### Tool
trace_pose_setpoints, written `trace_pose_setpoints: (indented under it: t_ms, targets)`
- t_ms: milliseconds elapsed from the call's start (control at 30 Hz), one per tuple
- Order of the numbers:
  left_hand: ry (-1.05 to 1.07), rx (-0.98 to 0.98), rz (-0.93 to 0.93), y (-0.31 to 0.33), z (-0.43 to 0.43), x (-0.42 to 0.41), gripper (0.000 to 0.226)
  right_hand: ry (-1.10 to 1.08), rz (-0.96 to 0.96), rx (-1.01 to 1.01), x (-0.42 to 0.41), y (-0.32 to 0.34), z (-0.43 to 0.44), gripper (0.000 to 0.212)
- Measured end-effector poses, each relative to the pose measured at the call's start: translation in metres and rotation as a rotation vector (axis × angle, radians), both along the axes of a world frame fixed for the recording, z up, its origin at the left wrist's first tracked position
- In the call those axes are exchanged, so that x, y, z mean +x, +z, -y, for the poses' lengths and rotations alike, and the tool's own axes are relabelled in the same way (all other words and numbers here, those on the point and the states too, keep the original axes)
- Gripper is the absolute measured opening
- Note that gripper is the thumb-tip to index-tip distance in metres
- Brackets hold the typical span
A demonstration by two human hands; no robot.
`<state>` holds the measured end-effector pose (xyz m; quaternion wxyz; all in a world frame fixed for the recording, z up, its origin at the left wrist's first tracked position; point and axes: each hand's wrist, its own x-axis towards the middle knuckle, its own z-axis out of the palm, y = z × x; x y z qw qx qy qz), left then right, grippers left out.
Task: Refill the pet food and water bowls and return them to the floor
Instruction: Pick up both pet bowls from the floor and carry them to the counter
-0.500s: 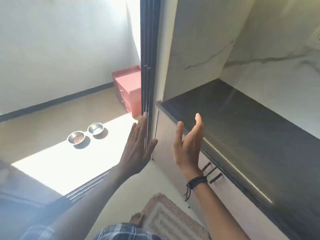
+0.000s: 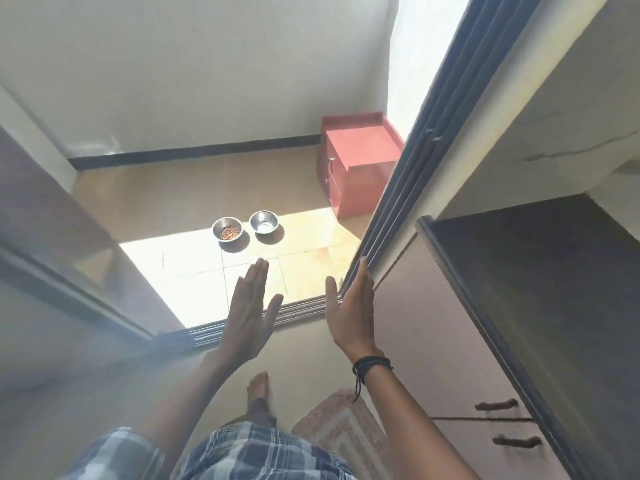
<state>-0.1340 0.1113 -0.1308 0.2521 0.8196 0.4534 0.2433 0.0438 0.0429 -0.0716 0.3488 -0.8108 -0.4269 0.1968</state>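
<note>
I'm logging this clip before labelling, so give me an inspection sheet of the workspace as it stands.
Surface: tiled floor, sunlit patch past the door track.
Job's things: steel bowl with kibble and second steel bowl, side by side on the floor; the second's contents unclear.
Clutter: nothing seen.
Hands: left hand and right hand open, fingers straight, holding nothing.
Cables: nothing seen.
Surroundings: red cabinet against the wall, dark countertop at right, rug near the feet.

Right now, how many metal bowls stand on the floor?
2. The bowl with kibble stands on the sunlit floor; the second bowl is just right of it, toward the red cabinet. No others show.
</note>
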Motion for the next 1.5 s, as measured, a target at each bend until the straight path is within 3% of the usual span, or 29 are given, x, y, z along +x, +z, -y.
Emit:
trace_pose_setpoints:
  t_ms: [133, 333, 700, 1067, 1233, 1367, 1500]
  targets:
    - [0.123, -0.164, -0.013, -0.034, -0.050, -0.020, 0.072, 0.125, -0.089, -0.166, -0.010, -0.019, -0.063, 0.078]
    - [0.249, -0.336, -0.068, -0.065, -0.112, -0.047, 0.073, 0.259, -0.044, -0.366, -0.016, -0.041, -0.151, 0.078]
    - [0.339, -0.342, -0.103, -0.062, -0.258, -0.049, 0.068, 0.354, 0.018, -0.435, -0.020, -0.072, -0.304, 0.081]
    - [0.409, -0.423, -0.162, -0.105, -0.411, -0.017, 0.065, 0.427, -0.108, -0.475, 0.030, -0.133, -0.476, 0.076]
    - [0.471, -0.549, -0.225, -0.117, -0.500, -0.001, 0.068, 0.478, -0.187, -0.554, 0.055, -0.146, -0.562, 0.079]
    - [0.587, -0.531, -0.136, -0.137, -0.586, 0.017, 0.063, 0.499, -0.224, -0.627, 0.076, -0.194, -0.631, 0.072]
    - [0.651, -0.579, -0.074, -0.211, -0.637, 0.026, 0.059, 0.419, -0.303, -0.690, 0.081, -0.277, -0.682, 0.064]
